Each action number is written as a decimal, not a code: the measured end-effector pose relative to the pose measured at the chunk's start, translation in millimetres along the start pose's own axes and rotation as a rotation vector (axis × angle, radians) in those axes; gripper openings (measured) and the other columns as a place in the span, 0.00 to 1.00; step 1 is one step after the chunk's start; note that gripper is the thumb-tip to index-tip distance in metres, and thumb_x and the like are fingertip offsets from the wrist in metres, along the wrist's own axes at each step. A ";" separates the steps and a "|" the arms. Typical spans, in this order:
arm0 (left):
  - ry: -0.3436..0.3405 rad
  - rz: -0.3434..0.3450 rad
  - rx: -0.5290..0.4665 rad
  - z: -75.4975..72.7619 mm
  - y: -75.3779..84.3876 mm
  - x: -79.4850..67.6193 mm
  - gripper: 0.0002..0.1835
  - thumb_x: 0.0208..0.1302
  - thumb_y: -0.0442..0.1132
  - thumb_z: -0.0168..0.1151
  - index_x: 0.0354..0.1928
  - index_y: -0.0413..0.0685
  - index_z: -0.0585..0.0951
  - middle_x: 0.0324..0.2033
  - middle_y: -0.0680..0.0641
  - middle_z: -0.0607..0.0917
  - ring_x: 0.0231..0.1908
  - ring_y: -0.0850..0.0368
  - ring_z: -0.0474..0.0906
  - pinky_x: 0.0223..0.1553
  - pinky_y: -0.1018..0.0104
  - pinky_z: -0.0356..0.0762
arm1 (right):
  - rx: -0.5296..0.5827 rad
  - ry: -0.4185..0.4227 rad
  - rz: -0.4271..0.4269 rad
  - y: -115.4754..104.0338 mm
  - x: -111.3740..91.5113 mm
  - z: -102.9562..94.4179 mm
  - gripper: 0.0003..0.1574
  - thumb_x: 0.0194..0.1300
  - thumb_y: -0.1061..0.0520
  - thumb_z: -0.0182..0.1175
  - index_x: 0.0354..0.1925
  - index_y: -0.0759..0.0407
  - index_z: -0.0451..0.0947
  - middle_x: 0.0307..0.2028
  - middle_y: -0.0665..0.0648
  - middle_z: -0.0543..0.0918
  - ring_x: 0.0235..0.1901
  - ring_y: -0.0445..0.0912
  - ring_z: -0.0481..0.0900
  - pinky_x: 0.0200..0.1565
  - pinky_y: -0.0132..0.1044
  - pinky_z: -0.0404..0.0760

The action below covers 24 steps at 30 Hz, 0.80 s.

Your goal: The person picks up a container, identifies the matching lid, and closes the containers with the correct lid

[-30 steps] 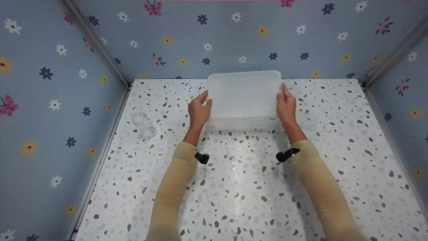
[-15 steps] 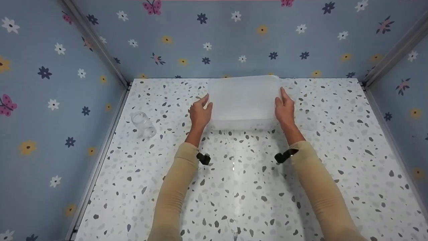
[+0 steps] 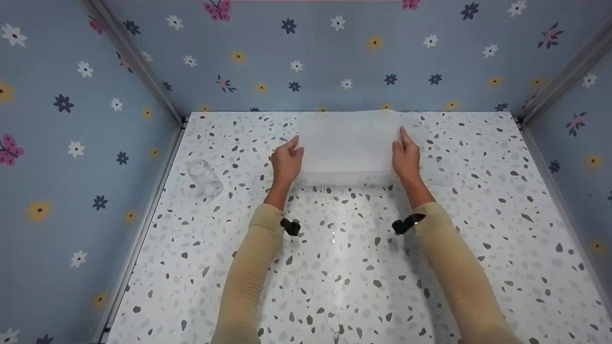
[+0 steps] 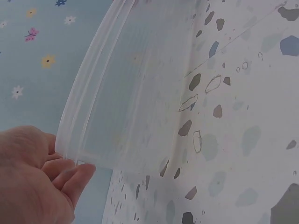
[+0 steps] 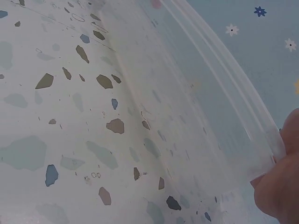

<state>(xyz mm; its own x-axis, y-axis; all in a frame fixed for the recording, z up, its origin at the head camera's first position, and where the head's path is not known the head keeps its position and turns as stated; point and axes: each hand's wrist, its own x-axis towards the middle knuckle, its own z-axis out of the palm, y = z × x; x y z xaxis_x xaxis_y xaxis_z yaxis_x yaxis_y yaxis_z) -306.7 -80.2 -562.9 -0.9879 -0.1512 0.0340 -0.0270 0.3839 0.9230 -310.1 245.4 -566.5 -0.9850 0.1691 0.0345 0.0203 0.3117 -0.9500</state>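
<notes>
A translucent white plastic box (image 3: pixel 349 143) stands on the speckled table near the back wall. Its flat whitish top faces up; whether that is a separate lid I cannot tell. On its left side, my left hand (image 3: pixel 287 161) holds the edge between thumb and fingers. The left wrist view shows those fingers (image 4: pixel 78 179) at the lower corner of the ridged rim. Opposite, my right hand (image 3: pixel 407 157) grips the right side, thumb toward me and fingers toward the wall. Part of that hand is cut off in the right wrist view, where the box wall (image 5: pixel 187 116) looks see-through.
A clear cylindrical container (image 3: pixel 205 177) lies on the table to the left. Something faint and transparent (image 3: pixel 441 171) shows right of my right hand, too pale to identify. Flower-patterned walls (image 3: pixel 334 52) enclose the back and both sides.
The far edge of the box's top has come down and sits lower against the wall. Both hands have shifted slightly toward me and slightly closer together, keeping their hold.
</notes>
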 end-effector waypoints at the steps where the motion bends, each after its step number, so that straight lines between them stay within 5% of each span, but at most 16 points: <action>1: -0.002 0.003 -0.003 -0.2 -0.1 0.0 0.26 0.85 0.36 0.63 0.79 0.41 0.78 0.78 0.40 0.81 0.76 0.44 0.83 0.77 0.53 0.82 | 0.000 -0.001 -0.005 0.5 -0.1 0.1 0.37 0.92 0.58 0.44 0.91 0.61 0.51 0.92 0.63 0.52 0.93 0.55 0.48 0.92 0.47 0.52; 24: -0.002 -0.014 0.078 0.6 1.5 -0.7 0.26 0.85 0.37 0.62 0.79 0.43 0.78 0.77 0.41 0.82 0.75 0.44 0.84 0.91 0.39 0.55 | -0.007 0.011 -0.063 3.6 -1.7 2.4 0.33 0.88 0.67 0.47 0.85 0.69 0.62 0.89 0.66 0.60 0.92 0.58 0.54 0.91 0.48 0.57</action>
<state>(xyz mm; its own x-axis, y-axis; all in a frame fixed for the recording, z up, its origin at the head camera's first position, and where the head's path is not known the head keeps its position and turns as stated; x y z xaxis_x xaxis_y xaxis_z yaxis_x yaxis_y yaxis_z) -306.1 -78.9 -561.7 -0.9876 -0.1554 0.0200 -0.0530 0.4519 0.8905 -308.8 244.0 -570.7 -0.9825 0.1589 0.0974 -0.0404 0.3283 -0.9437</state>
